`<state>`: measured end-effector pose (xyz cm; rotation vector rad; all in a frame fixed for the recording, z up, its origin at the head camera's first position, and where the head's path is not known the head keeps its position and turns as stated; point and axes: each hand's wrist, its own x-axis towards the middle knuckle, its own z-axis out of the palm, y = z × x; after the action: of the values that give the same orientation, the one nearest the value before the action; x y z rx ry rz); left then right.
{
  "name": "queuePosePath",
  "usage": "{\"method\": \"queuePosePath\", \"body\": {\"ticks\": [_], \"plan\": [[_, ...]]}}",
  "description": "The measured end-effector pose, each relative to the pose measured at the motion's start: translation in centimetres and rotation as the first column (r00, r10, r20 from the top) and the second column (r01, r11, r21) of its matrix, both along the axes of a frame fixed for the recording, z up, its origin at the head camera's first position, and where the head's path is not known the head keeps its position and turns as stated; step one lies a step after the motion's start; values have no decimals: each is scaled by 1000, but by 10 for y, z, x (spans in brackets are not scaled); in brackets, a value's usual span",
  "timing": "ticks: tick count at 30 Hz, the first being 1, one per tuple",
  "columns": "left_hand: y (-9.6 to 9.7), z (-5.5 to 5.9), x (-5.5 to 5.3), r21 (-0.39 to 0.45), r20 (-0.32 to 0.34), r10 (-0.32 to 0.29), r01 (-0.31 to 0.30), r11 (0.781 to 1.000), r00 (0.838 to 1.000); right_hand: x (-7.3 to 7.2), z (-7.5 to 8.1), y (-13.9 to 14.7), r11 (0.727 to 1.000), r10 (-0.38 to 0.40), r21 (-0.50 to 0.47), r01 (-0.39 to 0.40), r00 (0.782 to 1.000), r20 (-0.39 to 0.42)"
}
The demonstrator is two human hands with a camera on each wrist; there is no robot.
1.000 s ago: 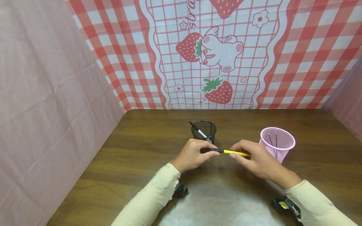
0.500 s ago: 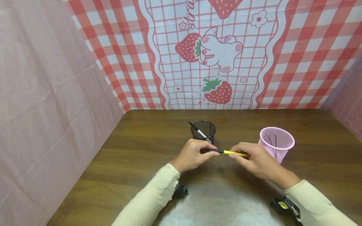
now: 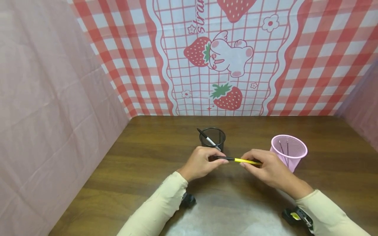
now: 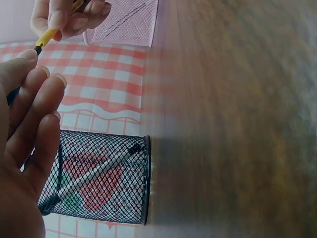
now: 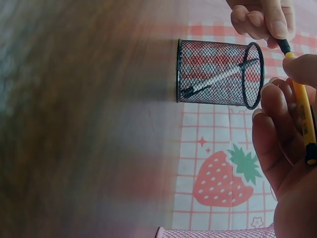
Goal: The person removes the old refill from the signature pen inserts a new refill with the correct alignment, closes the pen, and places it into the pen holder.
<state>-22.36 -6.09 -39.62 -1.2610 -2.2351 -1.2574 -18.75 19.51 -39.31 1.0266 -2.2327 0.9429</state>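
A slip is the main worry here: the marker (image 3: 242, 161) is thin, so if one hand pulls much harder than the other, it could pop out of the fingers and drop in front of the black cup (image 3: 219, 135). The black end looks like a cap, and a cap that comes off with a jerk could send both hands flying apart. Then the left hand (image 3: 202, 164), which is just in front of the black cup, might bump it and tip it, with the white pen (image 3: 210, 140) that leans inside. The right hand (image 3: 270, 168) might hit the pink cup (image 3: 296, 146), which stands well to the right of the black cup with thin dark sticks (image 3: 287, 150) in it. A bare tip, if there is one, could leave ink on the fingers. The marker is up off the worktop (image 3: 162, 147), in front of the black cup and a bit to its right. Both arms reach in from the near side, with fingertips pointing at each other. The left thumb and finger pinch the black end, and its other fingers are loosely bent. The right hand, farther right of the black cup, pinches the yellow part, nearly closed around it, with its spare fingers bent too.
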Motion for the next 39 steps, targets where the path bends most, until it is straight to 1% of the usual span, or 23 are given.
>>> {"method": "queuePosePath", "body": {"ticks": [5, 11, 22, 28, 35, 39], "plan": [[0, 0, 0, 2, 2, -5, 5, 1000, 1000, 0, -1, 0, 1000, -7, 0, 7, 1000, -5], [1, -1, -1, 3, -10, -2, 2, 1000, 1000, 0, 0, 0, 1000, 13, -6, -13, 1000, -13], [1, -4, -3, 16, -38, -27, 28, 999, 999, -2, 0, 1, 1000, 28, -1, -28, 999, -20], [0, -5, -4, 30, -16, -49, 50, 998, 999, -2, 0, 2, 1000, 25, 2, -25, 999, -24], [0, -5, -4, 47, 37, -77, 75, 996, 996, -2, -1, 3, 1000, 21, 1, -21, 1000, -20], [0, -5, -5, 61, 51, -91, 88, 994, 995, -2, -1, 4, 1000, 13, 0, -13, 1000, -20]]}}
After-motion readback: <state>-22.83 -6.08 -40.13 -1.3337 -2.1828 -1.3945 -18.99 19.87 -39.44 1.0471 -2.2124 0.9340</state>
